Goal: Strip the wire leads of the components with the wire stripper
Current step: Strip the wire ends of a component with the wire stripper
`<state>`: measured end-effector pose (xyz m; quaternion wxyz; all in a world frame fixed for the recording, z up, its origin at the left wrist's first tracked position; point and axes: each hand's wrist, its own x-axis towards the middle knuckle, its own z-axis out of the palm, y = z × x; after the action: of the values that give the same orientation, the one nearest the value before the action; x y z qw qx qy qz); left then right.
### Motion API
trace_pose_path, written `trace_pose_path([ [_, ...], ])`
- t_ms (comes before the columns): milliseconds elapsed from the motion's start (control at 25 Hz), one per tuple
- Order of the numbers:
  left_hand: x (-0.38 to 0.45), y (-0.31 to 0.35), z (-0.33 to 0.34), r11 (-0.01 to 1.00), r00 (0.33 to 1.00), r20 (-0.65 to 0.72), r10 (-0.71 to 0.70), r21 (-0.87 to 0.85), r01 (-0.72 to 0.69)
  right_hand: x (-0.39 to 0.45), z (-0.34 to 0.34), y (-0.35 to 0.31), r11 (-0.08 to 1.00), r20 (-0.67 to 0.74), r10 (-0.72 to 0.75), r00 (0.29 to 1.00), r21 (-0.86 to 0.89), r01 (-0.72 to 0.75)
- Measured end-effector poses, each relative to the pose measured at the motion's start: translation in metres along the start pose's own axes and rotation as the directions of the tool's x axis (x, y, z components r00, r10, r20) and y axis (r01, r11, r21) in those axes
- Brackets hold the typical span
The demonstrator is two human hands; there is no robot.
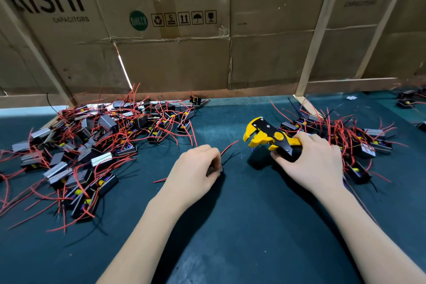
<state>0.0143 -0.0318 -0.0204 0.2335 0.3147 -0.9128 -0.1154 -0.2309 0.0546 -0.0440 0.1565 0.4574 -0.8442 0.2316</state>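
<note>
Fingers curled: your left hand (pixel 196 168) pinches a component (pixel 215 170), right hand (pixel 309 159) grips the wire stripper (pixel 267 137).
Its red lead (pixel 229 147) slants up-right from your left fingers toward the stripper's open jaws, just beside.

Single head-worn wide-angle view, looking forward and down over the person's own forearms onto the tabletop (pixel 230 226), close in; cardboard wall (pixel 175 62) straight ahead closes off the far edge. No second view.

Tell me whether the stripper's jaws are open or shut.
Open: the stripper, held in the right hand, shows a gap between its yellow jaws, with no wire in them.
</note>
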Motion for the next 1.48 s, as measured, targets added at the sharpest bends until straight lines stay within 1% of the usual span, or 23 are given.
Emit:
trace_pose_path([
  [160,-0.002,0.004,0.000,0.999,0.998,0.058,0.008,0.041,-0.010,-0.002,-0.001,-0.001,1.000,0.002,-0.009,1.000,0.011,0.009],
  [240,-0.003,0.006,0.001,1.000,0.999,0.049,0.004,0.025,-0.005,-0.002,-0.001,-0.002,1.000,0.005,-0.015,1.000,0.017,0.015],
  [320,-0.004,0.008,0.004,0.997,0.998,0.012,-0.059,-0.052,0.059,-0.002,-0.001,-0.002,1.000,0.011,-0.015,1.000,0.018,0.015],
  [400,-0.003,0.009,0.007,0.978,0.983,-0.043,-0.177,-0.120,0.171,-0.002,-0.002,-0.002,1.000,0.015,-0.017,1.000,0.014,0.017],
  [440,-0.002,0.009,0.008,0.970,0.972,-0.062,-0.225,-0.104,0.218,-0.002,-0.002,-0.002,1.000,0.017,-0.017,1.000,0.012,0.017],
  [480,-0.002,0.009,0.009,0.970,0.966,-0.087,-0.243,-0.023,0.242,-0.002,-0.002,-0.001,1.000,0.019,-0.016,1.000,0.010,0.016],
  [520,-0.001,0.009,0.009,0.962,0.965,-0.117,-0.234,0.118,0.248,-0.002,-0.002,-0.001,1.000,0.019,-0.016,1.000,0.011,0.016],
  [560,-0.002,0.010,0.007,0.932,0.965,-0.144,-0.221,0.260,0.252,-0.002,-0.002,-0.001,1.000,0.017,-0.017,1.000,0.016,0.017],
  [600,-0.001,0.012,0.005,0.895,0.960,-0.164,-0.229,0.351,0.273,-0.002,-0.002,-0.001,1.000,0.015,-0.019,1.000,0.021,0.018],
  [640,-0.001,0.012,0.002,0.863,0.953,-0.169,-0.251,0.406,0.300,-0.002,-0.002,-0.002,1.000,0.015,-0.019,1.000,0.023,0.019],
  [720,-0.003,0.009,0.001,0.820,0.929,-0.152,-0.338,0.437,0.370,-0.002,-0.001,-0.003,1.000,0.018,-0.024,1.000,0.016,0.023],
  [800,-0.004,0.004,0.001,0.810,0.904,-0.133,-0.407,0.404,0.424,-0.003,-0.001,-0.001,1.000,0.016,-0.027,1.000,0.014,0.027],
  [880,-0.002,-0.002,0.000,0.838,0.894,-0.101,-0.436,0.318,0.445,-0.003,-0.001,0.000,1.000,0.009,-0.027,1.000,0.012,0.027],
  [1000,-0.002,-0.009,-0.001,0.857,0.872,0.008,-0.489,0.189,0.479,-0.004,0.000,0.000,0.999,0.003,-0.041,0.999,-0.001,0.041],
  [1080,-0.003,-0.010,-0.001,0.857,0.861,0.060,-0.505,0.154,0.492,-0.003,0.001,-0.001,0.999,0.004,-0.048,0.999,-0.005,0.049],
  [1120,-0.004,-0.009,-0.002,0.864,0.869,0.051,-0.492,0.155,0.480,-0.002,0.001,-0.002,0.999,0.005,-0.048,0.999,-0.006,0.048],
  [1160,-0.004,-0.008,-0.002,0.880,0.889,0.014,-0.459,0.149,0.452,-0.003,0.001,-0.001,0.999,0.006,-0.046,0.999,-0.008,0.046],
  [1200,-0.003,-0.007,-0.003,0.911,0.919,-0.040,-0.393,0.122,0.395,-0.002,0.001,-0.001,0.999,0.007,-0.043,0.999,-0.011,0.043],
  [1280,-0.002,-0.005,-0.002,0.982,0.977,-0.110,-0.186,0.014,0.188,-0.003,0.001,0.000,0.999,0.001,-0.044,0.999,-0.010,0.044],
  [1320,-0.001,-0.004,-0.001,0.995,0.990,-0.103,-0.095,-0.047,0.091,-0.003,0.001,0.000,0.999,-0.002,-0.045,0.999,-0.007,0.045],
  [1360,0.000,-0.002,0.000,0.994,0.996,-0.078,-0.035,-0.106,0.027,-0.002,0.001,0.000,0.999,-0.003,-0.048,0.999,-0.005,0.048],
  [1440,0.000,0.001,0.005,0.984,0.999,-0.045,0.016,-0.178,-0.024,-0.003,0.001,-0.001,0.998,0.005,-0.053,0.999,-0.018,0.053],
  [1480,0.000,0.002,0.009,0.980,0.998,-0.059,0.017,-0.199,-0.028,-0.003,0.001,-0.001,0.998,0.007,-0.054,0.999,-0.027,0.054],
])
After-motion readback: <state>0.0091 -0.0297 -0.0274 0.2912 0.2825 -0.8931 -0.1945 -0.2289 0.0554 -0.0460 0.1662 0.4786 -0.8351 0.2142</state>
